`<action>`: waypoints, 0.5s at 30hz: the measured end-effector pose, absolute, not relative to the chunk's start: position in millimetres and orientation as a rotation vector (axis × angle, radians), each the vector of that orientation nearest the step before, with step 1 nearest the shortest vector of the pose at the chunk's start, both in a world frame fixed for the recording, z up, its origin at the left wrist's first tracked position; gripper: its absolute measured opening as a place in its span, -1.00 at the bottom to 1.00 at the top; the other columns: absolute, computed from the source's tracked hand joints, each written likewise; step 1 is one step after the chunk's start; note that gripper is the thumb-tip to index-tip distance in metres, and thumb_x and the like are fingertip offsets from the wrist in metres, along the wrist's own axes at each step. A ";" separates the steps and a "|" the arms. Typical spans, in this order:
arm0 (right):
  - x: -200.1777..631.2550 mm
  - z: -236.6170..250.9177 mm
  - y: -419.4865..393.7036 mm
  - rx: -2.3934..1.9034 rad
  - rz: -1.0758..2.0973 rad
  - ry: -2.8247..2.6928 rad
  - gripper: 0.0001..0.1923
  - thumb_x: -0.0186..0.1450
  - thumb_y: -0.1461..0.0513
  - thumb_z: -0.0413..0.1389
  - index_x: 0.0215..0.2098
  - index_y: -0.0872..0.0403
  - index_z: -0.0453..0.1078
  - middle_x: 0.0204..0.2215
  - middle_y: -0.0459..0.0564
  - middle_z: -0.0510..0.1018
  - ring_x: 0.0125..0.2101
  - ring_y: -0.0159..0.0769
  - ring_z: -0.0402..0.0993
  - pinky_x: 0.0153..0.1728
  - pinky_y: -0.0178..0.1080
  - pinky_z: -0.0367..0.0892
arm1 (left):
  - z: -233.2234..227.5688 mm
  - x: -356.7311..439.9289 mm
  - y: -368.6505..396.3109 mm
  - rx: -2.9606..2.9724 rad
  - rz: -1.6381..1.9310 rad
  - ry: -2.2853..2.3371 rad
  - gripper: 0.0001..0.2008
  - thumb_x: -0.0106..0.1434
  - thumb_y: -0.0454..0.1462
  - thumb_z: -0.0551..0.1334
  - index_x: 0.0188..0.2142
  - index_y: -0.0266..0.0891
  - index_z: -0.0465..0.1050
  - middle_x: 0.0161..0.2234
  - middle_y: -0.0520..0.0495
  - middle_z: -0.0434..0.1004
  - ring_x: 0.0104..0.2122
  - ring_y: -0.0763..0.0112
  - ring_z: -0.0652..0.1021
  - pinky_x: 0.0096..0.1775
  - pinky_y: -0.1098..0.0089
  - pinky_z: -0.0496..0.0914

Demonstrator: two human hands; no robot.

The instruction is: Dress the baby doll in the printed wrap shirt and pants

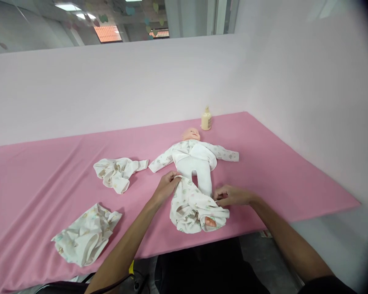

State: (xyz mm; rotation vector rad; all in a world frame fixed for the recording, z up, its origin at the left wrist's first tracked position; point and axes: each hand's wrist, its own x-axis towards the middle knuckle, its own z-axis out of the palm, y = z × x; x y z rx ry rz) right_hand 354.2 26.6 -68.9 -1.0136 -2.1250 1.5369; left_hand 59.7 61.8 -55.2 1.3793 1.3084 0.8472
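A baby doll [191,134] lies on its back on the pink cloth, head toward the wall. Its arms are spread in a patterned long-sleeved top [228,154], and its white legs [205,175] point toward me. White patterned baby pants [187,196] lie bunched around the lower legs, with one doll foot [210,221] showing through an opening. My left hand [167,185] pinches the upper left edge of the pants beside one leg. On the other side, my right hand [231,195] has its fingers closed on the pants' right edge, close to the other leg.
A pale yellow pump bottle [206,120] stands behind the doll's head by the wall. To the left lie a crumpled small white garment [118,171] and a bundled patterned cloth [87,234]. The pink-covered table [309,179] meets white walls at the back and right.
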 end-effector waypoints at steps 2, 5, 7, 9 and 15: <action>353.5 -69.2 30.4 -1.105 1.358 -2.048 -0.72 0.27 0.02 0.14 -0.37 0.07 0.49 -0.42 -0.06 0.51 -0.43 -0.35 0.35 -0.45 -0.31 0.24 | -57.1 59.7 67.7 1.421 0.902 1.335 -0.75 0.20 -0.13 0.18 -0.24 -0.25 0.45 -0.40 0.02 0.46 -0.44 0.46 0.42 -0.37 0.44 0.29; 349.9 -75.3 46.2 -1.347 0.968 -1.816 -0.62 0.35 -0.05 0.00 -0.35 0.06 0.41 -0.45 -0.06 0.49 -0.44 -0.32 0.33 -0.41 -0.27 0.22 | -60.5 60.1 77.8 1.578 1.015 1.433 -0.77 0.22 -0.12 0.16 -0.28 -0.24 0.43 -0.40 0.01 0.46 -0.43 0.44 0.40 -0.35 0.43 0.28; 345.1 -83.8 61.0 -1.468 0.705 -1.681 -0.62 0.38 -0.04 -0.06 -0.33 0.06 0.38 -0.44 -0.04 0.49 -0.42 -0.28 0.34 -0.37 -0.23 0.23 | -63.2 61.6 83.7 1.731 1.058 1.511 -0.77 0.24 -0.11 0.14 -0.30 -0.23 0.42 -0.37 -0.01 0.47 -0.40 0.41 0.41 -0.33 0.41 0.26; 339.2 -93.9 74.4 -1.549 0.493 -1.618 -0.64 0.40 0.00 -0.09 -0.28 0.05 0.38 -0.39 0.01 0.52 -0.36 -0.21 0.38 -0.29 -0.19 0.24 | -65.7 62.3 87.1 1.833 1.051 1.556 -0.74 0.28 -0.08 0.11 -0.31 -0.22 0.42 -0.35 -0.02 0.48 -0.37 0.37 0.42 -0.31 0.39 0.25; 337.8 -111.9 84.4 -1.468 0.592 -1.730 -0.68 0.39 0.07 -0.08 -0.08 0.04 0.41 -0.15 0.04 0.55 -0.20 -0.19 0.42 -0.17 -0.18 0.25 | -66.9 39.9 81.9 1.722 0.804 1.396 -0.66 0.26 -0.01 0.16 -0.15 -0.20 0.43 -0.22 -0.05 0.53 -0.28 0.34 0.46 -0.23 0.38 0.29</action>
